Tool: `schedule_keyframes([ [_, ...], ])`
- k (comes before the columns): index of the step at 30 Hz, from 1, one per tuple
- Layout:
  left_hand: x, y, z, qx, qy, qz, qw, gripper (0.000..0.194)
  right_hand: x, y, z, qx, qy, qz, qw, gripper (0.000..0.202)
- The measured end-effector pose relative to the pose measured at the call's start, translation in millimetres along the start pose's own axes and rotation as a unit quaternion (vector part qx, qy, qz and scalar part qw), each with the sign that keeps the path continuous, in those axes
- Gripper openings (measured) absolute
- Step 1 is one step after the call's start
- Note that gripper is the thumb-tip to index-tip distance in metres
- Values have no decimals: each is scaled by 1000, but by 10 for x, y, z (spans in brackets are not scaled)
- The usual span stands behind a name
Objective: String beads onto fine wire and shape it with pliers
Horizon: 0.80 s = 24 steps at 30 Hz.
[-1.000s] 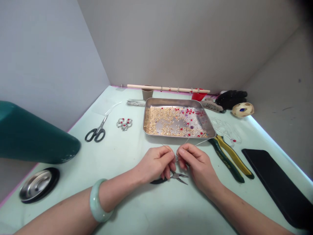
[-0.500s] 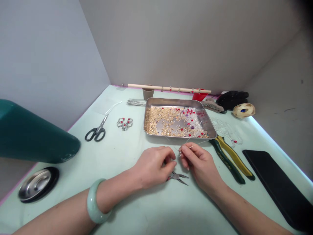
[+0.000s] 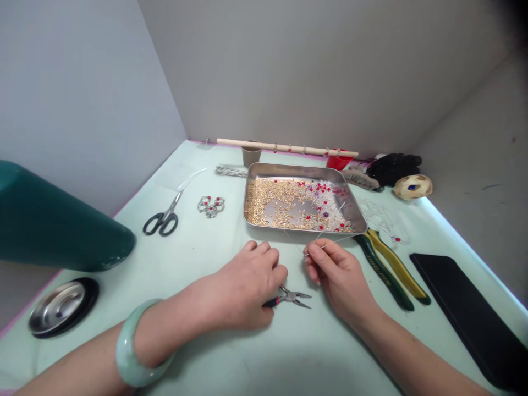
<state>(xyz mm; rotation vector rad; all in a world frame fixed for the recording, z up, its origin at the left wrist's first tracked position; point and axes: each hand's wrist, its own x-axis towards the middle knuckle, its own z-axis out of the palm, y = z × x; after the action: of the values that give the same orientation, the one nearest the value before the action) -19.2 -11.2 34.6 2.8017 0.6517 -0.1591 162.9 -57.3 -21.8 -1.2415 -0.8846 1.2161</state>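
Note:
My left hand (image 3: 249, 286) is curled over small needle-nose pliers (image 3: 291, 297), fingers round the handles, which it mostly hides; the metal jaws point right, slightly apart. My right hand (image 3: 340, 269) pinches a thin wire (image 3: 319, 236) between thumb and fingers, just below the front rim of the bead tray (image 3: 305, 231). Fine wire ends stick out from that pinch. Something tiny and silvery shows at the fingertips, too small to make out. Gold, clear and red beads lie in the tray.
Black-handled scissors (image 3: 163, 220) and a red-beaded wire piece (image 3: 211, 205) lie left. A green cylinder (image 3: 61, 220) and a metal lid (image 3: 61, 308) are further left. Right are large green-yellow pliers (image 3: 391, 269) and a black slab (image 3: 466, 313). A wooden stick (image 3: 289, 147) spans two cups behind.
My left hand has shifted left and closed around the small pliers' handles, and the pliers have slid slightly left. My right hand keeps its pinch on the wire, almost still.

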Motion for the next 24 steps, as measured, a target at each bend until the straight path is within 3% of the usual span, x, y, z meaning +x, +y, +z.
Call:
schedule_keyframes([
  [5, 43, -17, 48, 13, 55, -44, 997, 16, -2, -13, 5, 17, 27, -11, 999, 22],
  [8, 56, -78, 11, -77, 83, -70, 991, 19, 13, -24, -1, 28, 48, -25, 998, 21],
  [13, 59, -98, -63, -284, 28, -113, 952, 44, 42, -26, -19, 28, 61, -37, 997, 20],
  [18, 73, -37, -22, -365, -1, -110, 924, 32, 14, -5, -33, 2, 64, -59, 996, 18],
  [21, 116, -52, -21, -438, -10, -111, 892, 21, 12, 10, -46, -8, 60, -75, 995, 18],
  [24, 164, -84, -43, -532, -15, -136, 835, 23, 27, 23, -62, -9, 62, -81, 995, 17],
])
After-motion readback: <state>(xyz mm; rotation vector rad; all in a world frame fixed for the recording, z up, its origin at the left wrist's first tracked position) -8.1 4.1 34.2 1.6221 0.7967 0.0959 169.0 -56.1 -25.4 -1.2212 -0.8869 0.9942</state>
